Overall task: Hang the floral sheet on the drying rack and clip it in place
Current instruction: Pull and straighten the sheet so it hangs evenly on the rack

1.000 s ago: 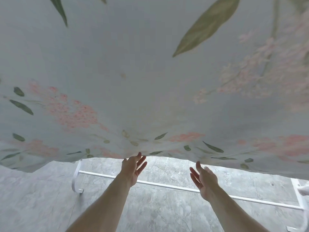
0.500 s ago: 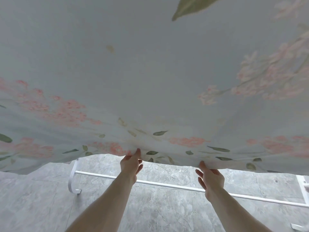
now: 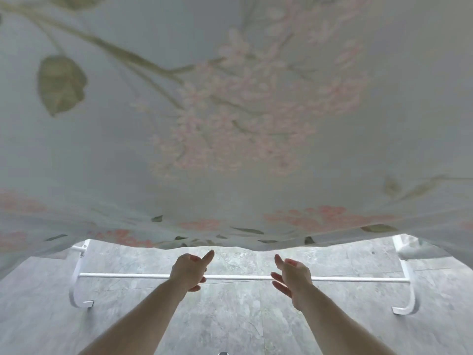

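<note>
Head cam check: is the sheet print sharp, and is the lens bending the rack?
Head view: the floral sheet is soft and washed-out up close, sharper near its hem; wide-angle distortion curves the rack legs; both hands look reasonably sharp; light is even.

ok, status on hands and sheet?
Left hand open, right hand open, both just below the hem. Sheet draped over rack. No clips visible.

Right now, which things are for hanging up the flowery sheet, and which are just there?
For the job:
- sheet, hanging across the top of the view
- drying rack, white, its low bar behind the hands
- left hand and right hand, both below the sheet's edge, holding nothing

Just there:
- floor, grey stone tiles

No clips are in view.
</note>
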A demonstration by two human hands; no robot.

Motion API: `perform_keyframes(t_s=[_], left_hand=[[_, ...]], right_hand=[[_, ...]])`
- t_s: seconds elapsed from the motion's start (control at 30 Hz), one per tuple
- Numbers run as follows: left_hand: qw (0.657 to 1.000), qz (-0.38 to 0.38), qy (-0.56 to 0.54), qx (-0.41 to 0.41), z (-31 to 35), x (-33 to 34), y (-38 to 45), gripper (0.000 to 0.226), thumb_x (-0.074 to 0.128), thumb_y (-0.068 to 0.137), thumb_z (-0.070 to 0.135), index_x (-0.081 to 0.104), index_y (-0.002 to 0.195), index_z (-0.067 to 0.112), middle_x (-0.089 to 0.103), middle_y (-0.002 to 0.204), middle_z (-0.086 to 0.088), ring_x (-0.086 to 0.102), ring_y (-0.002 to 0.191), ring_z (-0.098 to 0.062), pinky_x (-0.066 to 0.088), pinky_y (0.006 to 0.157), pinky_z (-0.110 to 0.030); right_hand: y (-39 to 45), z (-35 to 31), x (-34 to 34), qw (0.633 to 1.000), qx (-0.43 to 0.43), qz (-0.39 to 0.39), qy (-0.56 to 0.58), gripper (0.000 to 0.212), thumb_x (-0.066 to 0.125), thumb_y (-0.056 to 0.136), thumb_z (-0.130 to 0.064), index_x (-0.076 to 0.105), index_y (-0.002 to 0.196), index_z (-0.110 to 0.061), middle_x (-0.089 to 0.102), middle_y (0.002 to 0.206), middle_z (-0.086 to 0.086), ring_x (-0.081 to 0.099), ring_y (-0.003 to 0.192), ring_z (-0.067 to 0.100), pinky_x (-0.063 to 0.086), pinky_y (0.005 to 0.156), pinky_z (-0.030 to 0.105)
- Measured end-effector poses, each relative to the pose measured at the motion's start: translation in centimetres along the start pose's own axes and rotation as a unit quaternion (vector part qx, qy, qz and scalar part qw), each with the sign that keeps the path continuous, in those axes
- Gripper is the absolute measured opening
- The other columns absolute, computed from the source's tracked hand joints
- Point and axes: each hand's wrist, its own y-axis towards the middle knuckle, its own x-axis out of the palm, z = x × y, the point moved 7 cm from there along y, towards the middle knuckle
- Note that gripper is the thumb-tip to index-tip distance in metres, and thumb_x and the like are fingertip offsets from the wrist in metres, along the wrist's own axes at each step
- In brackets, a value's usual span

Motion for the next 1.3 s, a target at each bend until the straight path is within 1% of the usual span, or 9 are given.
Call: perform_keyframes(t_s=[0.2,0.5,0.63,0.73,0.8,0.9,1.0,1.1,1.3], left_hand=[[0.988,-0.125,0.028,0.086,8.3,15.2,-9.7,0.044,0.074,0.087,0.056,0.064,0.108,0.017,0.074,0.103,-0.001,0.076,0.075,-0.014,0.063,0.062,-0.032],[0.946,-0.218,-0.24,0.029,16.7,32.5,-16.7,0.088,0.082,0.083,0.049,0.035,0.152,0.022,0.054,0.128,0.007,0.074,0.1,-0.025,0.065,0.079,-0.044],[0.925,-0.2,-0.324,-0.004,17.2,36.1,-15.4,0.077,0.084,0.086,0.028,0.041,0.149,0.018,0.066,0.112,0.005,0.075,0.102,-0.024,0.066,0.076,-0.04],[0.891,-0.195,-0.41,0.011,18.1,37.6,-14.0,0.063,0.081,0.087,0.012,0.052,0.143,0.012,0.077,0.112,-0.001,0.076,0.101,-0.02,0.064,0.069,-0.033],[0.886,-0.168,-0.431,0.019,18.4,38.3,-13.5,0.055,0.079,0.089,0.014,0.058,0.14,0.013,0.076,0.11,0.003,0.073,0.101,-0.015,0.06,0.074,-0.03],[0.914,-0.085,-0.396,0.018,17.7,38.6,-13.1,0.042,0.079,0.092,0.027,0.062,0.128,0.016,0.068,0.108,0.005,0.066,0.094,-0.012,0.053,0.084,-0.031],[0.948,-0.023,-0.319,0.013,16.7,38.9,-13.6,0.025,0.078,0.092,0.032,0.067,0.105,0.013,0.071,0.101,0.002,0.07,0.084,-0.014,0.056,0.073,-0.031],[0.963,0.009,-0.267,0.021,16.9,38.9,-13.6,0.025,0.08,0.089,0.036,0.07,0.086,0.014,0.076,0.09,-0.001,0.071,0.08,-0.017,0.057,0.067,-0.03],[0.982,0.043,-0.18,0.026,17.1,38.9,-12.9,0.028,0.081,0.089,0.038,0.073,0.081,0.012,0.078,0.08,0.0,0.068,0.065,-0.012,0.057,0.06,-0.028]], right_hand=[[-1.3,-4.8,-17.3,0.996,-0.047,0.07,0.043,0.047,0.066,0.101,-0.027,0.05,0.142,-0.01,0.064,0.121,0.008,0.075,0.089,0.023,0.062,0.061,0.031],[0.5,-10.9,-35.5,0.958,-0.096,0.129,0.238,0.08,0.065,0.097,-0.048,0.029,0.16,-0.014,0.06,0.134,0.0,0.077,0.088,0.017,0.062,0.069,0.03],[2.8,-10.1,-41.0,0.933,-0.068,0.135,0.327,0.078,0.064,0.094,-0.055,0.037,0.153,-0.01,0.053,0.143,0.002,0.075,0.093,0.017,0.064,0.062,0.028],[4.7,-10.0,-43.3,0.915,-0.065,0.135,0.375,0.051,0.064,0.098,-0.047,0.053,0.135,-0.014,0.06,0.142,-0.001,0.072,0.095,0.014,0.062,0.063,0.025],[5.8,-10.1,-44.2,0.914,-0.064,0.132,0.378,0.041,0.068,0.097,-0.043,0.062,0.128,-0.016,0.068,0.132,-0.003,0.07,0.095,0.01,0.056,0.063,0.021],[6.4,-9.9,-45.0,0.921,-0.059,0.142,0.357,0.04,0.074,0.094,-0.037,0.066,0.126,-0.015,0.073,0.121,-0.003,0.071,0.093,0.01,0.053,0.07,0.023],[6.7,-9.6,-46.2,0.934,-0.059,0.166,0.312,0.034,0.076,0.094,-0.033,0.067,0.12,-0.014,0.076,0.111,-0.001,0.073,0.092,0.013,0.052,0.07,0.026],[7.2,-10.4,-46.9,0.943,-0.057,0.179,0.273,0.027,0.075,0.095,-0.031,0.068,0.115,-0.014,0.077,0.106,-0.001,0.074,0.086,0.011,0.053,0.068,0.026],[8.9,-10.9,-48.3,0.954,-0.039,0.2,0.219,0.015,0.073,0.096,-0.025,0.067,0.102,-0.013,0.077,0.107,0.005,0.072,0.08,0.012,0.053,0.066,0.027]])
